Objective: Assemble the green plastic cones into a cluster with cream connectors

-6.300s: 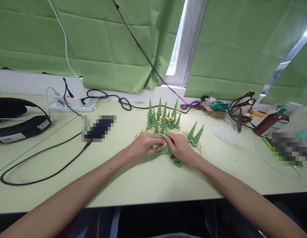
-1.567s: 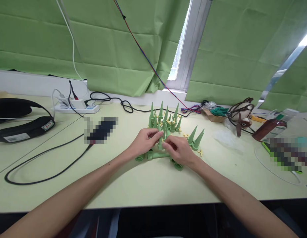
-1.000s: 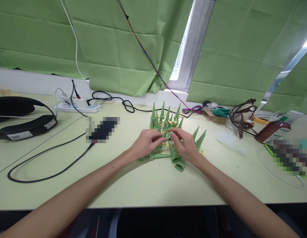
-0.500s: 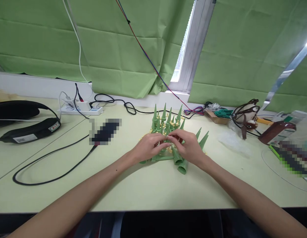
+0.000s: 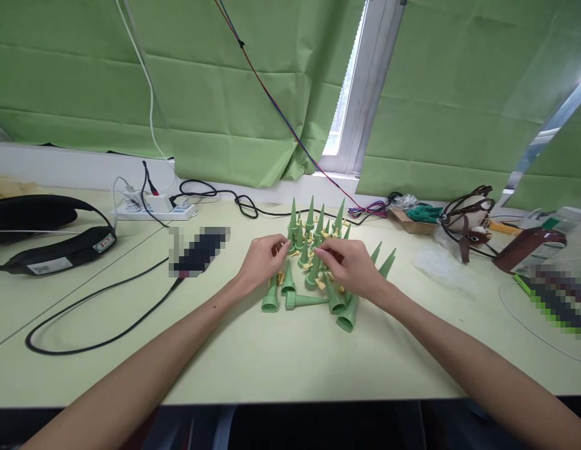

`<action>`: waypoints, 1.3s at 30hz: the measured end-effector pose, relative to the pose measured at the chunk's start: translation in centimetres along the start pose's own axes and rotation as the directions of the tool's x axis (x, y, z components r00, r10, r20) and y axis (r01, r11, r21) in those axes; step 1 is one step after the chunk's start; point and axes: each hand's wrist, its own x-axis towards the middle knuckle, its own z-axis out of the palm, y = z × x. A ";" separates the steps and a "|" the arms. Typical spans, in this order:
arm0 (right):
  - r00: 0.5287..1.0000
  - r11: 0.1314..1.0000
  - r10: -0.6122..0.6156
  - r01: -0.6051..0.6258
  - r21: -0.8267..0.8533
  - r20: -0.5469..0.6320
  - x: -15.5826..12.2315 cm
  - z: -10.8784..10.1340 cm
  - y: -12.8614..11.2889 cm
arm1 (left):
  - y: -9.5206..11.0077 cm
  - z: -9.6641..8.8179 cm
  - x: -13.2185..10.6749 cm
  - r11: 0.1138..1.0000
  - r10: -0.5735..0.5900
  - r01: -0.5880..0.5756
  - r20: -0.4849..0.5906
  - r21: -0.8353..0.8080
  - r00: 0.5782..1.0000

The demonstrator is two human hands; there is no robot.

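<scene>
Several green plastic watering spikes with threaded collars and small yellow valves stand or lie in a cluster on the table. My right hand point(image 5: 353, 265) pinches near the tip of an upright green watering spike point(image 5: 313, 277). To the left, my left hand point(image 5: 265, 259) has its thumb and fingers drawn together beside a standing spike point(image 5: 293, 222); what they hold, if anything, is hidden. In front lie a sideways spike point(image 5: 307, 300) and other spikes with their open collars facing me, one of them a spike point(image 5: 270, 299) below my left hand.
A power strip point(image 5: 154, 212), a blurred-out dark device point(image 5: 201, 250) on a black cable and a black headset-like item point(image 5: 60, 250) are at left. At right are a small cardboard box point(image 5: 412, 224), clear plastic wrap point(image 5: 443, 269) and a brown bottle point(image 5: 529, 250).
My hands were together over the spikes and have moved apart. The left hand went left; the right hand now grips a standing spike, and the front spikes show more fully.
</scene>
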 end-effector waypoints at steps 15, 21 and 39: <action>0.993 0.993 -0.084 0.090 -0.081 0.083 3.7 0.0 -1.9 | -1.9 1.5 0.1 0.951 0.102 -0.172 0.263 0.256 0.959; 0.996 0.992 -0.049 0.057 -0.111 0.078 5.2 0.6 -1.7 | -2.1 1.9 0.3 0.948 0.106 -0.181 0.276 0.263 0.955; 0.995 0.940 0.021 0.014 -0.341 0.100 7.4 2.2 -1.4 | -2.0 1.7 0.0 0.984 -0.031 -0.016 0.262 0.177 0.965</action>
